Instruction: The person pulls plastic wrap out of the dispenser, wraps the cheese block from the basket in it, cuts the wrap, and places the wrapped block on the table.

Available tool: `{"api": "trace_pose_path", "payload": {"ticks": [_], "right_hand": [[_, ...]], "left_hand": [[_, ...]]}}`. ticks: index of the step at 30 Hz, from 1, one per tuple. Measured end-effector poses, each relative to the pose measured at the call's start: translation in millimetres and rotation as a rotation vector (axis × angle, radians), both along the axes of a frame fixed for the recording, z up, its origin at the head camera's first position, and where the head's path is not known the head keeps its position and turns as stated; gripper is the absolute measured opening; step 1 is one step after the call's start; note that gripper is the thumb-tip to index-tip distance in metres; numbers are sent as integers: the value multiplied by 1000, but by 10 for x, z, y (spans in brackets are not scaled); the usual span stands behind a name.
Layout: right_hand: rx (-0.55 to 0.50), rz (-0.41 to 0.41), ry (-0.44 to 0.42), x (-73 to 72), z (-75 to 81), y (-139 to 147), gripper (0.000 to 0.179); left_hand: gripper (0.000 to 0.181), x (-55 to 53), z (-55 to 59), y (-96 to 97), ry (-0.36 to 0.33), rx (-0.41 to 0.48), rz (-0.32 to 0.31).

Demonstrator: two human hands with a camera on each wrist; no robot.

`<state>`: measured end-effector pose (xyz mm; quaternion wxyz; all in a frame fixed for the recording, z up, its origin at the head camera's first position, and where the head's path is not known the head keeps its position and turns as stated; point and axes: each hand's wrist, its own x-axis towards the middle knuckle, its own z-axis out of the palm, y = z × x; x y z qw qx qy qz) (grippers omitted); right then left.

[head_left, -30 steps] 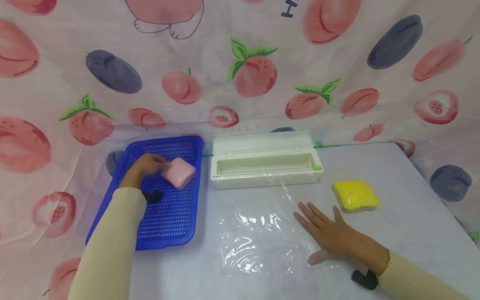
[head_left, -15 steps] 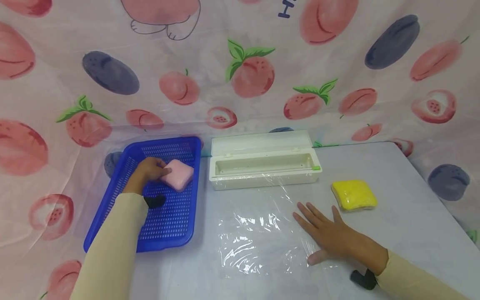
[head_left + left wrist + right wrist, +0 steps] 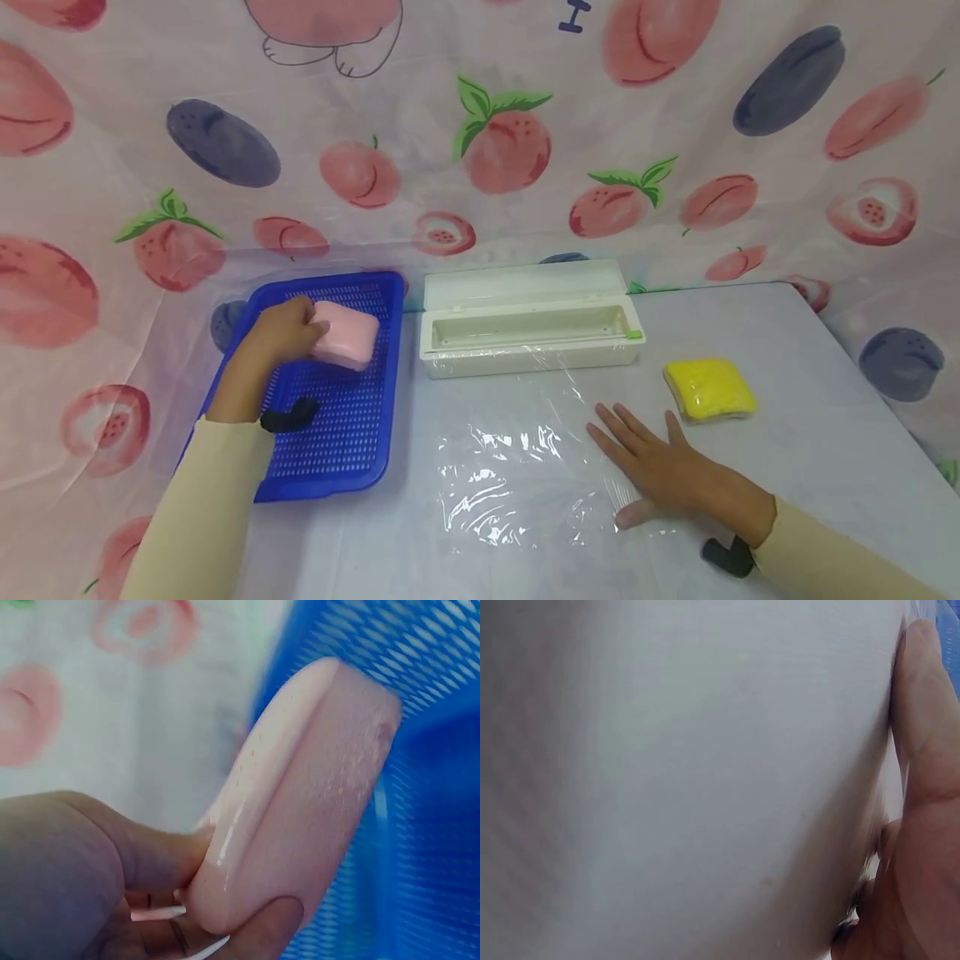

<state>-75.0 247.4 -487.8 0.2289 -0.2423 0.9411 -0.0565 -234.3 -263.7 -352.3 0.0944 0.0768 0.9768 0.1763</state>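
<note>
**Glossy pink rounded block (image 3: 348, 340) now in left hand (image 3: 281, 333)**

Block was lying in the blue perforated plastic basket (image 3: 326, 485); now tilted and raised over it, looks clear of the mesh. Left thumb and fingers pinch one end. Means pickup is likely done. Right hand (image 3: 663, 473) unchanged: fingers straight, spread, pressing the edge of the clear plastic film (image 3: 510, 492), gripping nothing.

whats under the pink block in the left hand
The pink block is gripped by the left hand over the blue basket, whose perforated floor shows around it. What lies hidden behind block and hand can't be seen.
</note>
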Motion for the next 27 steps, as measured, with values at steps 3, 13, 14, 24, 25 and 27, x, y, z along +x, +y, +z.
{"api": "trace_pose_path", "payload": {"ticks": [3,13,14,24,25,27], "right_hand": [[-1,2,5,2,9,-2,126],[2,3,10,10,18,-25,127],[6,3,11,10,12,-25,127],[13,0,5,1,8,-27,127],[18,-1,4,0,7,-25,128],[23,-2,0,1,5,-23,128]], "left_hand": [[29,196,130,80,87,39,22],[32,917,207,637,154,318,64],[32,975,183,704,129,350,64],[19,1366,-312,1352,-19,525,20],[20,1386,-389,1417,-24,539,11],[22,1420,-546,1546,-31,552,-20]]}}
